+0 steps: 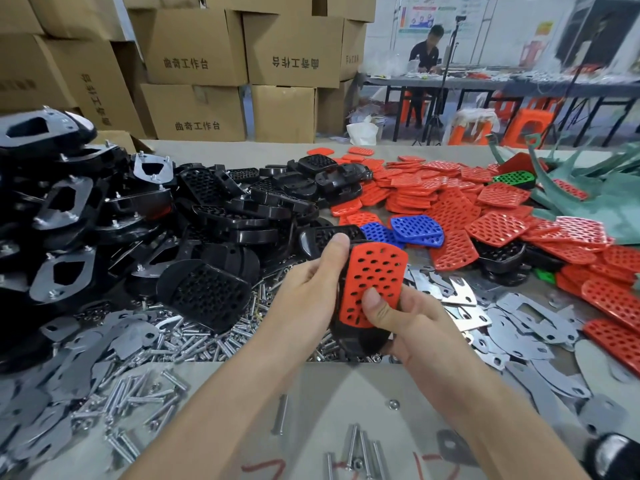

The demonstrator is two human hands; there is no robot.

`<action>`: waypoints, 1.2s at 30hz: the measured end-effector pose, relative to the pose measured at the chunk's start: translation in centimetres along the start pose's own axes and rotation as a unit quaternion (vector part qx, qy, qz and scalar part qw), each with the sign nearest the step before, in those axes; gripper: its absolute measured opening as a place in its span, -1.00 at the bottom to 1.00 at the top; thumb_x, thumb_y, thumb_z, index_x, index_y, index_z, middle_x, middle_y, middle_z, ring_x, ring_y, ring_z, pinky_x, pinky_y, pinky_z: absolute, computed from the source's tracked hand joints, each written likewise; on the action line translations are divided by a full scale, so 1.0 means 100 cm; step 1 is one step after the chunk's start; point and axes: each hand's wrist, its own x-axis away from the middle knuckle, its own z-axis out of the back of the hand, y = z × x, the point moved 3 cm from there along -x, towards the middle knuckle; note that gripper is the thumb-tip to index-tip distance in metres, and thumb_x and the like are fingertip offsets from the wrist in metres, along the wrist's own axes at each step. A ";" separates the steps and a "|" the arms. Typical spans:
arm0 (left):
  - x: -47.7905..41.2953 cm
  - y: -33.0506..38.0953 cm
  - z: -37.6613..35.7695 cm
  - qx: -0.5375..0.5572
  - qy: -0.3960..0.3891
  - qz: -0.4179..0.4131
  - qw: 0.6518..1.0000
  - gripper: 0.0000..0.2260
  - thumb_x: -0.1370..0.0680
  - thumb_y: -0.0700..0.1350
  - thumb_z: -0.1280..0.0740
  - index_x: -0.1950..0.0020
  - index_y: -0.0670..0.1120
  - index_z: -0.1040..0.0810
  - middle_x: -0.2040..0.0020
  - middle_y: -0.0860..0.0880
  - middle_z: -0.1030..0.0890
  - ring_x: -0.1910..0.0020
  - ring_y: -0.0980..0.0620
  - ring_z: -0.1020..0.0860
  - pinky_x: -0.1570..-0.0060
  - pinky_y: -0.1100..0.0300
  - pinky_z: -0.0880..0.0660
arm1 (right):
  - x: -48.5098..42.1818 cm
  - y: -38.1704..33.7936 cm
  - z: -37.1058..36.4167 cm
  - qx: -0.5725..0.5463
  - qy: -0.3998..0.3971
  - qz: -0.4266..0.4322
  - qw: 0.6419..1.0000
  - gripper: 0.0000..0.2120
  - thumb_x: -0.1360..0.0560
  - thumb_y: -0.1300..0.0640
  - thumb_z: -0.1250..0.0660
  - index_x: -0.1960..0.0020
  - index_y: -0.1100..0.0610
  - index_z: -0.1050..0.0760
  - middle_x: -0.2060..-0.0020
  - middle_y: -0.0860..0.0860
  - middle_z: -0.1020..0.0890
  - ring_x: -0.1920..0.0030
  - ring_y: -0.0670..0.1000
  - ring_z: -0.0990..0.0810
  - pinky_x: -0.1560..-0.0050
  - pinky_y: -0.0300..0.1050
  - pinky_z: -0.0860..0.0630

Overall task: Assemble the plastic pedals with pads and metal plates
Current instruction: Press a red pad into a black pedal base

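Both my hands hold one black plastic pedal (360, 337) above the table's middle, with a red perforated pad (375, 271) lying on its face. My left hand (311, 282) grips the pedal's left edge, thumb up at the pad's top corner. My right hand (398, 313) grips the lower right side, its thumb pressing on the pad's lower half. Loose black pedals (204, 292) lie to the left, red pads (495, 226) to the right, metal plates (519, 313) on both sides.
Pedals with plates fitted (59, 202) are stacked at far left. Bolts (194, 341) are heaped below the pedals, with a few more (360, 452) near the front edge. Two blue pads (415, 230) lie behind my hands. Cardboard boxes (194, 46) stand behind; a person sits at a far table.
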 end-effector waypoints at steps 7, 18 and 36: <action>0.002 -0.005 -0.007 -0.053 -0.043 -0.042 0.997 -0.51 -0.57 0.33 -0.13 -0.10 0.00 -0.65 -0.02 0.03 -0.73 -0.05 0.06 -0.68 -0.08 0.14 -0.59 | -0.005 -0.003 0.008 -0.055 0.056 0.006 0.997 -0.49 -0.22 -0.25 -0.52 -0.08 0.00 -0.72 -0.04 0.10 -0.76 -0.05 0.13 -0.74 -0.15 0.24 -0.62; -0.020 -0.012 0.023 0.006 -0.072 0.082 0.994 -0.57 -0.32 0.35 -0.38 0.07 0.05 -0.75 0.08 -0.11 -0.74 0.11 -0.09 -0.72 0.18 -0.01 -0.63 | -0.002 -0.005 0.013 0.122 -0.008 0.044 0.992 -0.50 -0.36 -0.06 -0.55 -0.26 -0.03 -0.54 -0.10 -0.04 -0.74 -0.14 0.01 -0.71 -0.23 0.10 -0.60; -0.001 0.005 0.024 -0.060 -0.175 0.057 0.981 -0.77 -0.44 -0.02 -0.33 0.07 -0.08 -0.73 0.09 -0.10 -0.73 0.14 0.01 -0.68 0.16 0.09 -0.64 | -0.002 -0.010 0.005 -0.108 0.068 0.028 0.991 -0.60 -0.41 0.06 -0.39 -0.24 -0.07 -0.63 -0.11 0.18 -0.70 -0.02 0.09 -0.72 -0.11 0.10 -0.67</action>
